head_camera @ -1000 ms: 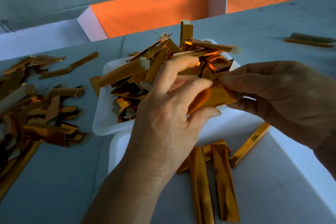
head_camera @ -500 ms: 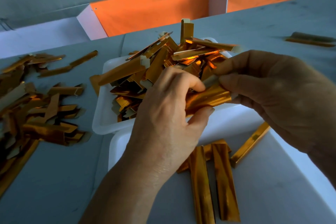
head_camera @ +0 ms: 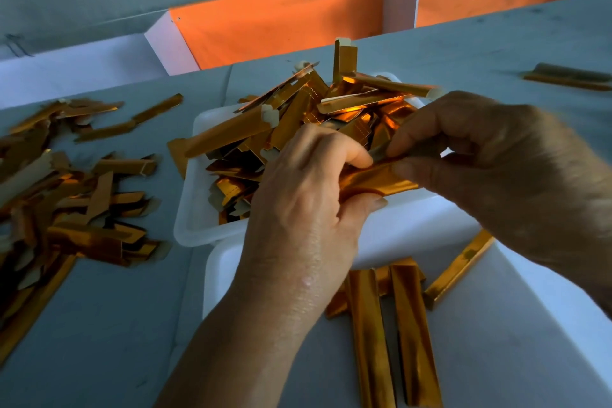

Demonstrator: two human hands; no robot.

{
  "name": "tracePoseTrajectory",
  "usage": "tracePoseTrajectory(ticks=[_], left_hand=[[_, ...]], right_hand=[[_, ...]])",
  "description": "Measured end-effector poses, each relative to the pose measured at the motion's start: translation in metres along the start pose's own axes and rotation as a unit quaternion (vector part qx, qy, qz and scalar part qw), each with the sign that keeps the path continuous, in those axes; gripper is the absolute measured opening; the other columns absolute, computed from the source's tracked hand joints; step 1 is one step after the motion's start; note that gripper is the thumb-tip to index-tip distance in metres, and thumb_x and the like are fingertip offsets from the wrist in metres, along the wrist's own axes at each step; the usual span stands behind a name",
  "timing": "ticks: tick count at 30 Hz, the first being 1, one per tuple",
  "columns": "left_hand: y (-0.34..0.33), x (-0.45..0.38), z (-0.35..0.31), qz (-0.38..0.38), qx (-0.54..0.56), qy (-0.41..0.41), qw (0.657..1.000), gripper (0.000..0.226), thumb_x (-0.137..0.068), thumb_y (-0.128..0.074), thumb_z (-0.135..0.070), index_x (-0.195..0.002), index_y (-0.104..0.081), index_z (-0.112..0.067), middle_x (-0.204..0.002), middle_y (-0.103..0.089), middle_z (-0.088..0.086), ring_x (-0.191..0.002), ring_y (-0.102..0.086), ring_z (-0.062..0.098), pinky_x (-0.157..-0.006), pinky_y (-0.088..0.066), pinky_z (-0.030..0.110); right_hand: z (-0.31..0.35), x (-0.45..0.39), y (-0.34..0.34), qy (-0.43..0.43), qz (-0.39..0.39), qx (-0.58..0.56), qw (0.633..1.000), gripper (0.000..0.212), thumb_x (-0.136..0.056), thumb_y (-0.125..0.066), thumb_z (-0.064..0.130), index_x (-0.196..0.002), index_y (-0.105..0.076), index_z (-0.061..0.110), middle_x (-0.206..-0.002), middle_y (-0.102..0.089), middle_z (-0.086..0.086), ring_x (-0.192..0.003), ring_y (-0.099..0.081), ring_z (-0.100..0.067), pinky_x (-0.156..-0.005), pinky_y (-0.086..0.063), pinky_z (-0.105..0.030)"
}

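Both hands are clamped on one gold strip (head_camera: 374, 179), the left hand (head_camera: 304, 209) at its left end and the right hand (head_camera: 496, 169) at its right end, above the near rim of the far tray (head_camera: 198, 232). Its long axis runs left to right, about parallel to the counter's near edge. The work seems early to me: few folded pieces (head_camera: 410, 325) lie in the near tray (head_camera: 546, 295), and many flat pieces (head_camera: 291, 129) wait.

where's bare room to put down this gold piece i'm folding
Bare: the near tray floor right of the folded pieces, and the table between the loose pile and that tray. Crowded: the far tray is heaped, and the left hand and right hand with the gold piece block the middle.
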State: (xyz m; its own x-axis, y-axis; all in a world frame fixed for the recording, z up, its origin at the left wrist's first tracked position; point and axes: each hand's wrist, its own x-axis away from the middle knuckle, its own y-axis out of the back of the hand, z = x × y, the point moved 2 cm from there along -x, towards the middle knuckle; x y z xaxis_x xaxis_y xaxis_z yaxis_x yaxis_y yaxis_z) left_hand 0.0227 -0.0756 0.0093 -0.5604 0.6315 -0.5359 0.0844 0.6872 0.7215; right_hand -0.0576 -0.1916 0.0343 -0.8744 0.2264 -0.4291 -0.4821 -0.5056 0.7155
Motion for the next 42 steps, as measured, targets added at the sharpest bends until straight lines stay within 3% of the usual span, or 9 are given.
tracePoseTrajectory(ticks=[1,7,15,22,27,31,34,39,42], left_hand=[[0.0,0.0,0.0,0.003,0.003,0.003,1.0,0.031,-0.068,-0.083,-0.022,-0.09,-0.063,-0.015,-0.096,-0.058,-0.004,-0.088,-0.055,0.01,-0.068,-0.044,0.016],[-0.002,0.0,0.004,0.022,0.061,0.019,0.998,0.029,-0.069,-0.08,-0.024,-0.092,-0.064,-0.016,-0.097,-0.059,-0.006,-0.09,-0.055,0.007,-0.076,-0.045,0.015],[0.002,0.0,0.009,-0.007,0.093,-0.003,0.996,0.016,-0.077,-0.075,-0.014,-0.092,-0.071,-0.012,-0.097,-0.066,-0.006,-0.091,-0.059,0.002,-0.077,-0.049,0.013],[0.002,0.0,0.009,-0.045,0.063,-0.016,0.997,0.004,-0.078,-0.074,-0.007,-0.079,-0.07,-0.006,-0.087,-0.066,0.0,-0.081,-0.059,0.006,-0.068,-0.049,0.013],[0.002,0.001,0.008,-0.051,0.071,-0.005,0.996,0.005,-0.079,-0.072,-0.007,-0.076,-0.067,-0.007,-0.086,-0.064,0.0,-0.083,-0.057,0.005,-0.069,-0.048,0.011],[0.002,0.002,0.011,-0.029,0.142,0.036,0.989,0.004,-0.081,-0.07,-0.012,-0.082,-0.067,-0.011,-0.089,-0.064,-0.005,-0.085,-0.061,0.002,-0.068,-0.047,0.007],[0.001,0.002,0.011,-0.009,0.196,0.048,0.979,0.007,-0.083,-0.067,-0.012,-0.089,-0.066,-0.015,-0.097,-0.066,-0.009,-0.091,-0.063,0.001,-0.071,-0.048,0.008],[-0.001,0.003,0.009,0.022,0.196,0.031,0.98,0.008,-0.084,-0.068,-0.012,-0.09,-0.065,-0.015,-0.1,-0.067,-0.011,-0.094,-0.062,-0.002,-0.073,-0.048,0.007],[-0.001,0.003,0.007,0.019,0.169,0.0,0.985,0.006,-0.082,-0.07,-0.01,-0.087,-0.067,-0.013,-0.099,-0.067,-0.009,-0.094,-0.061,-0.002,-0.072,-0.049,0.007]], right_hand=[[-0.009,-0.002,0.001,-0.068,-0.024,-0.016,0.997,0.011,-0.066,-0.062,0.038,-0.076,-0.065,0.037,-0.087,-0.063,0.015,-0.077,-0.056,-0.004,-0.067,-0.042,-0.01],[-0.02,-0.003,-0.005,-0.101,-0.017,-0.023,0.995,0.009,-0.067,-0.057,0.037,-0.074,-0.062,0.033,-0.088,-0.061,0.016,-0.08,-0.058,-0.004,-0.071,-0.043,-0.015],[-0.021,-0.001,-0.007,-0.099,-0.034,-0.059,0.993,0.006,-0.07,-0.057,0.031,-0.074,-0.061,0.028,-0.084,-0.06,0.014,-0.076,-0.06,0.007,-0.065,-0.042,0.0],[-0.021,-0.001,-0.01,-0.066,-0.042,-0.06,0.995,0.003,-0.076,-0.062,0.025,-0.075,-0.06,0.028,-0.088,-0.059,0.014,-0.069,-0.064,0.0,-0.064,-0.052,-0.018],[-0.023,0.0,-0.012,-0.061,-0.054,-0.099,0.992,0.007,-0.076,-0.068,0.023,-0.075,-0.063,0.029,-0.085,-0.062,0.011,-0.066,-0.065,-0.001,-0.058,-0.05,-0.012],[-0.031,-0.001,-0.01,-0.107,-0.035,-0.295,0.949,0.014,-0.071,-0.068,0.031,-0.083,-0.065,0.026,-0.083,-0.07,0.002,-0.073,-0.069,-0.011,-0.062,-0.056,-0.022],[-0.037,-0.001,-0.007,-0.137,-0.026,-0.424,0.895,0.024,-0.075,-0.074,0.021,-0.097,-0.064,0.019,-0.082,-0.073,-0.001,-0.073,-0.071,-0.013,-0.059,-0.056,-0.023],[-0.042,0.001,-0.004,-0.17,0.014,-0.447,0.878,0.031,-0.066,-0.066,0.022,-0.094,-0.073,0.012,-0.09,-0.075,-0.006,-0.083,-0.072,-0.018,-0.064,-0.056,-0.022],[-0.045,0.001,-0.004,-0.189,0.07,-0.4,0.894,0.034,-0.054,-0.081,0.018,-0.087,-0.077,0.023,-0.091,-0.075,-0.006,-0.084,-0.072,-0.018,-0.065,-0.057,-0.023]])
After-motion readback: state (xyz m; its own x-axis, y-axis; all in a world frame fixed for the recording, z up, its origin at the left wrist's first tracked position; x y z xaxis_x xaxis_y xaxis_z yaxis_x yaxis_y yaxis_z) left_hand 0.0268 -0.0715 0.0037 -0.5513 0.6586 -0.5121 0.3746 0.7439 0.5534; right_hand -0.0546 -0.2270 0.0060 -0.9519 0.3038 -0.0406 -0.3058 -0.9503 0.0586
